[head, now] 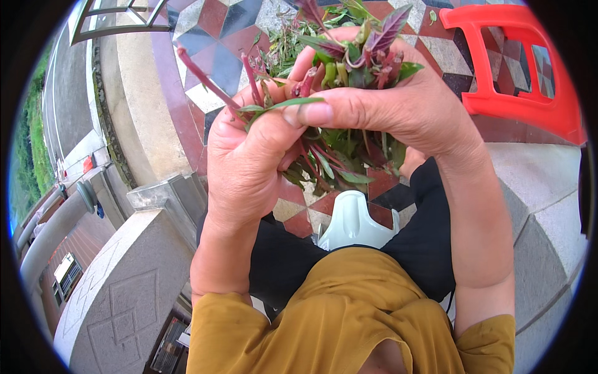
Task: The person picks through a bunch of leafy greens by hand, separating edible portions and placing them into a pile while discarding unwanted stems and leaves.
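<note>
My right hand [387, 100] is closed around a thick bunch of leafy greens [359, 70] with purple and green leaves and reddish stems. Cut stem ends and leaves stick out above its fingers, and more leaves hang below. In my left hand [257, 145] are a few pinkish-red stems [208, 79], which point up and to the left. The two thumbs meet over a narrow green leaf [299, 101]. Some fingers of both hands are hidden behind the greens.
A heap of loose leaves and stems [289, 49] lies on the patterned tile floor [210, 46] beyond my hands. At the right is a red plastic stool [481, 61]. A pale green plastic piece [351, 219] shows between my legs. A stone wall [121, 290] stands at left.
</note>
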Demonstrator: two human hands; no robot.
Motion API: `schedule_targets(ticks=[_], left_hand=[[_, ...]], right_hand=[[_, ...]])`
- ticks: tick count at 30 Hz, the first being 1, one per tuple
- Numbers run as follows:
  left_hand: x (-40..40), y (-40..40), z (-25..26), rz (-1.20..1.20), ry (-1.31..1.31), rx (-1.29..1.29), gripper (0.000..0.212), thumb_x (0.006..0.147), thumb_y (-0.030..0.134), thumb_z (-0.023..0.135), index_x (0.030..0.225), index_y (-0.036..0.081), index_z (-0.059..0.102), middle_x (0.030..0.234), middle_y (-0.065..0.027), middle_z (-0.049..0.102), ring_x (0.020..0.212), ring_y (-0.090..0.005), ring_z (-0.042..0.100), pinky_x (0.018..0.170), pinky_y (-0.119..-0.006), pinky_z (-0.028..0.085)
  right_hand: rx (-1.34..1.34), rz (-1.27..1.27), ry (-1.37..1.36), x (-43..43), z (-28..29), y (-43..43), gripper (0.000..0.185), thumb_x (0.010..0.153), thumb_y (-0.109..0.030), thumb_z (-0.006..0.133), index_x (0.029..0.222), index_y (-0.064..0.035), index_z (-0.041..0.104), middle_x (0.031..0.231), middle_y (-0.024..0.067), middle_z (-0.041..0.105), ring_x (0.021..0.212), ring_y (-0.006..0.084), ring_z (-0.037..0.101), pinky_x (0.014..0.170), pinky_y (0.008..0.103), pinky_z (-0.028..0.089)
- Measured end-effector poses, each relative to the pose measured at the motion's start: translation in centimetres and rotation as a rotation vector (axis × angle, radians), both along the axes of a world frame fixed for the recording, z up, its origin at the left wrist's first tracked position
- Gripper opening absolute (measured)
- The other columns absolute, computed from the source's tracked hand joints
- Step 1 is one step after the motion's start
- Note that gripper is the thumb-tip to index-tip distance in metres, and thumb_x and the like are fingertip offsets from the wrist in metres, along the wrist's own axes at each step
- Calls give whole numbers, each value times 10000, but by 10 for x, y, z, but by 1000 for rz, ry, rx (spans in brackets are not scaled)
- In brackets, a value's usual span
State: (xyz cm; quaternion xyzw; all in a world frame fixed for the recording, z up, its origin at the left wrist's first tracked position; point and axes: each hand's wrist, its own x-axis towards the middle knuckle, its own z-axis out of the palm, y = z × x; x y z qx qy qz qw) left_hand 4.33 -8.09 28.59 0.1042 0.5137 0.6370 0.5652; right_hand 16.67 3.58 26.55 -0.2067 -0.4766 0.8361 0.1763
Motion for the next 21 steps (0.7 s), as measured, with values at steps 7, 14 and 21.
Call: schedule_targets(ticks=[7,14,21], left_hand=[[2,6,6,12,9,-107,194,804,102,638,982,40,595,835,27,583,597,2,437,485,-134,317],[-11,0,-11,-56,-38,91,274,786,126,493,1033,13,462,637,-30,421,518,-108,348,519,-238,303],[-7,3,-11,-123,2,61,241,845,209,401,981,21,463,607,-40,420,522,-113,360,517,-237,307]], right_hand=[[29,3,40,-1,0,-1,208,789,-144,669,947,-25,605,887,33,608,814,92,565,750,224,456],[-89,-131,125,-6,2,10,175,845,-116,530,997,-32,513,979,147,609,891,180,608,806,309,505],[29,-185,-70,-2,10,5,212,811,-158,636,956,-21,564,808,20,588,754,95,580,693,214,465]])
